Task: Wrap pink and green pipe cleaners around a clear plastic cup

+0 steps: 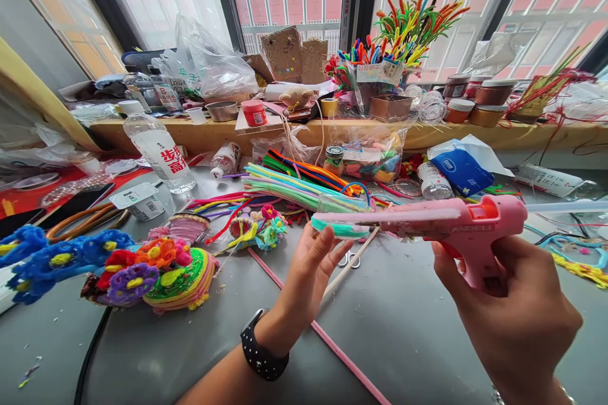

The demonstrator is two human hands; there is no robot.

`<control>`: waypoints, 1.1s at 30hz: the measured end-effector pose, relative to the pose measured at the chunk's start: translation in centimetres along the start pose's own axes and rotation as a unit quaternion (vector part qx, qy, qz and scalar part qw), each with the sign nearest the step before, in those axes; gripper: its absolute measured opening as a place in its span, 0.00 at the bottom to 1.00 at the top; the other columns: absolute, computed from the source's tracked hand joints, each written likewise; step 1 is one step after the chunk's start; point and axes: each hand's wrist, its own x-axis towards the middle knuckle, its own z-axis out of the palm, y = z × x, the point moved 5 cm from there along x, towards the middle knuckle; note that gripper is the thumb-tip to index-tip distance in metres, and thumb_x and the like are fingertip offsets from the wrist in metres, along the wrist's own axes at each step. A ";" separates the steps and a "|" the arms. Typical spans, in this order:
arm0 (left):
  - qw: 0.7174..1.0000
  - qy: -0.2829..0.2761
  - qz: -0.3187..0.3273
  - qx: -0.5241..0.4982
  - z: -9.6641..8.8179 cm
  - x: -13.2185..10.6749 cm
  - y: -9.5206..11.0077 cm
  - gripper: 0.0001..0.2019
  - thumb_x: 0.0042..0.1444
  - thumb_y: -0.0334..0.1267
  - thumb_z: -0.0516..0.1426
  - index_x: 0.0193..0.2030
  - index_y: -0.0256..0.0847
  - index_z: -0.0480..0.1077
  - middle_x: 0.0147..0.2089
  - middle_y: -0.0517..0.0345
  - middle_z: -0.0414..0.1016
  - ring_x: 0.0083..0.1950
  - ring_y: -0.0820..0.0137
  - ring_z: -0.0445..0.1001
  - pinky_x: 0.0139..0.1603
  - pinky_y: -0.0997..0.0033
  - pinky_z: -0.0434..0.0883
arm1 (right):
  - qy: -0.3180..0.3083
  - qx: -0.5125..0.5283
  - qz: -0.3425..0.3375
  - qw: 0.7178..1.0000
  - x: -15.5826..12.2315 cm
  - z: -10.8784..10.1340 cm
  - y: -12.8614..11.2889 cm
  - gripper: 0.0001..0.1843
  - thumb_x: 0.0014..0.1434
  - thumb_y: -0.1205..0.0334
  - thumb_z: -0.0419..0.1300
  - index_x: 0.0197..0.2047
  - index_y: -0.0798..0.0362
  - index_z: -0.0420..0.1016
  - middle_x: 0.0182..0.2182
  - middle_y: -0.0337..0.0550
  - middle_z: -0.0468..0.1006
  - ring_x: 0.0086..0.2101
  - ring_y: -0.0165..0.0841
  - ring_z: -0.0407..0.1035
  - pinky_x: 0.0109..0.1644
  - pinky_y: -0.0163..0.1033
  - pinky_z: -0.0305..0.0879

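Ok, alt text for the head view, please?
The right hand holds a pink glue gun, its tip toward a teal strip held in the left hand. Pipe cleaners, craft flowers and bottles crowd the grey table.

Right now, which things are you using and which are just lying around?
In use: pink plastic glue gun in the right hand; teal fuzzy pipe-cleaner piece in the left hand.
Lying about: clear plastic water bottle; blue tissue pack.

Head-worn view, close, downward over table (pixel 408 329)
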 end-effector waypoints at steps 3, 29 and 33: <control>1.000 -0.006 0.003 -0.001 0.0 0.0 0.0 0.11 0.54 0.44 0.58 0.39 0.39 0.71 0.50 0.55 0.73 0.53 0.68 0.71 0.55 0.65 0.69 | -0.004 0.000 -0.001 1.000 -0.1 0.0 0.1 0.31 0.50 0.36 0.56 0.38 0.59 0.71 0.20 0.42 0.73 0.17 0.32 0.67 0.22 0.35 0.61; 1.000 -0.010 -0.012 -0.026 0.0 0.2 -0.1 0.10 0.55 0.44 0.58 0.36 0.39 0.71 0.48 0.55 0.74 0.50 0.68 0.71 0.52 0.65 0.69 | 0.002 -0.016 -0.027 1.000 0.3 0.0 -0.3 0.29 0.53 0.38 0.53 0.38 0.59 0.72 0.18 0.40 0.71 0.16 0.31 0.66 0.21 0.35 0.59; 0.999 -0.013 -0.011 -0.033 0.0 0.2 0.0 0.10 0.55 0.44 0.58 0.32 0.39 0.70 0.47 0.55 0.75 0.49 0.69 0.72 0.52 0.66 0.69 | 0.002 -0.020 -0.020 1.000 0.2 -0.1 -0.1 0.29 0.52 0.37 0.53 0.37 0.58 0.72 0.18 0.39 0.70 0.16 0.31 0.65 0.20 0.35 0.58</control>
